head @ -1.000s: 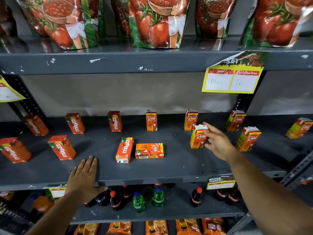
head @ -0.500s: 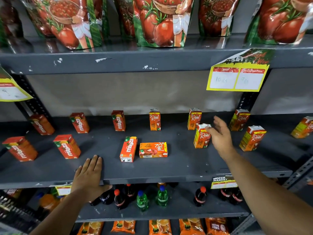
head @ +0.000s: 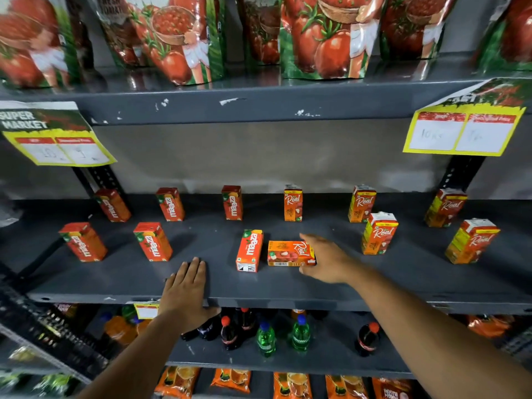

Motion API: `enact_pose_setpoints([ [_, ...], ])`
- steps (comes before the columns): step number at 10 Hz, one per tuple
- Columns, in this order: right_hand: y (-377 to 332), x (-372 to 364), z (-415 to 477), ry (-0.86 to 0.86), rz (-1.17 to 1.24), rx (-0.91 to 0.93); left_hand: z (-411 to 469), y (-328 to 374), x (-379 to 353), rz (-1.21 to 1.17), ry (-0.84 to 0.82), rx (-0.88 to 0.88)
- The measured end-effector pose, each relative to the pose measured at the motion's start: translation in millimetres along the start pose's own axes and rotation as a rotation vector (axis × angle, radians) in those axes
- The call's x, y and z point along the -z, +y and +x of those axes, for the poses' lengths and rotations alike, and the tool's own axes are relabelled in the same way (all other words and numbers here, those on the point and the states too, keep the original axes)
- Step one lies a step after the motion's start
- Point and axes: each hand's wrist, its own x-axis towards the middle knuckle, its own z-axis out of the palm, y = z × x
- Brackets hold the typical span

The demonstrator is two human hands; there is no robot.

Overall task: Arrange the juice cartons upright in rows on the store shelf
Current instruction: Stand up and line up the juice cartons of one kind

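Shelf (head: 288, 286) | Maaza ctns (head: 249, 250) x6 | Real ctns (head: 290, 253) x6

Shelf (head: 288, 286) — dark grey, chipped white in spots; Maaza cartons (head: 152, 241) — red-orange, green corner, white lettering; Real cartons (head: 379, 234) — orange and yellow, white script (one lying flat (head: 289, 253) shows pink fruit); price tags (head: 463, 133) — yellow border, red and white panels; pouches (head: 325, 36) — red tomatoes on green
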Motion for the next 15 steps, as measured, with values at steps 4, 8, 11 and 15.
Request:
enact_pose_setpoints([
  [4, 14, 0, 4, 0.04, 0.043, -0.095, 1, -2, -3, -0.004, 0.017, -0.003],
  [8, 12, 9, 0, 0.169, 1.322, -0.103, 1, -4, -6, -0.01, 0.026, -0.001],
  [11, 18, 11, -3, 0.246, 1.76, -0.366, 2, -4, -8, 0.003, 0.024, 0.003],
  [15, 9, 19, -1, 0.205, 1.783, -0.257, 2, -4, -6, -0.005, 0.013, 0.005],
])
